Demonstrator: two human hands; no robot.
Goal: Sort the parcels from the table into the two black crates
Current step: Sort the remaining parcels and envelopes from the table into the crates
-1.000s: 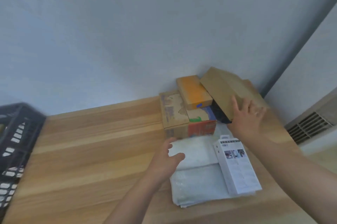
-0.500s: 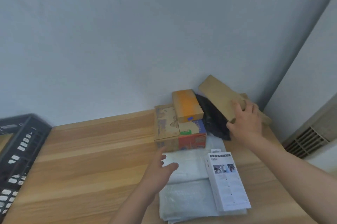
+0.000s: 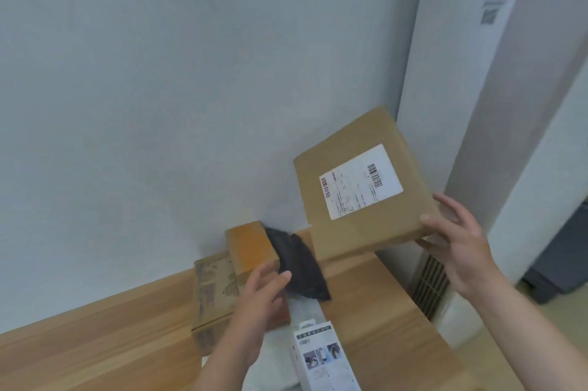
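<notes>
Head view: right hand (image 3: 458, 241) grips flat, labelled cardboard parcel (image 3: 362, 187).

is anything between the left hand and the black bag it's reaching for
Nothing visible. The left hand is right at the black bag, fingertips over its near edge beside the orange box. The right hand holds the brown parcel up, clear of it.

Parcel in right hand (image 3: 463, 242): tan cardboard box (image 3: 362, 187), white barcoded label (image 3: 361, 181). By left hand (image 3: 265, 292): orange-topped box (image 3: 251, 247), black bag (image 3: 300, 266), white printed carton (image 3: 324, 359).
</notes>
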